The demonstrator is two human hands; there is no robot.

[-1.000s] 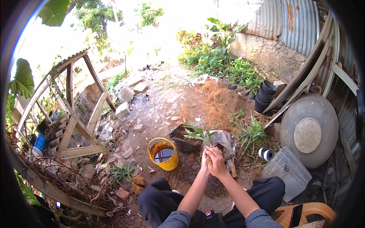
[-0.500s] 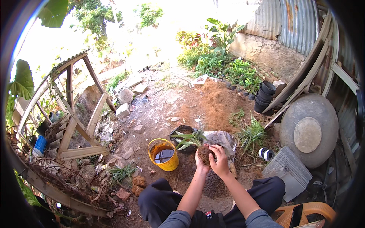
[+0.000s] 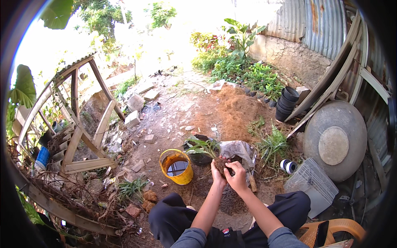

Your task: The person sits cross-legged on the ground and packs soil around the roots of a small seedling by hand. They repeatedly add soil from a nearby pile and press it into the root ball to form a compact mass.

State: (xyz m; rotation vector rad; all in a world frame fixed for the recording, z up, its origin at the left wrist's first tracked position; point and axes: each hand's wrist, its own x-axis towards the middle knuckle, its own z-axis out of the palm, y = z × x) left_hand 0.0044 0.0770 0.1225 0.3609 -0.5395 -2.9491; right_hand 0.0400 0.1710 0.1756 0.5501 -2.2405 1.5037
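A leafy seedling (image 3: 203, 146) with long green leaves is held in front of me, its leaves tilted toward the left. My left hand (image 3: 217, 173) cups the brown fibrous root ball (image 3: 221, 163) from the left and below. On the other side, my right hand (image 3: 237, 177) presses bent fingers and thumb against the fibre; its fingertips are partly hidden. Just beyond the plant stands a black pot or bag (image 3: 199, 158), partly covered by the leaves. To the left is a yellow bucket (image 3: 182, 178) holding dark liquid.
A pale plastic sack (image 3: 239, 151) lies beyond my hands, with loose brown fibre (image 3: 235, 113) farther out. Stacked black pots (image 3: 286, 105), a round grey basin (image 3: 349, 144) and a wire rack (image 3: 312, 186) stand right. A wooden frame (image 3: 76, 165) and rubble are left.
My right hand has drawn down slightly, its fingers going from spread over the root ball to bent and pinched. The plant has tipped a little further left.
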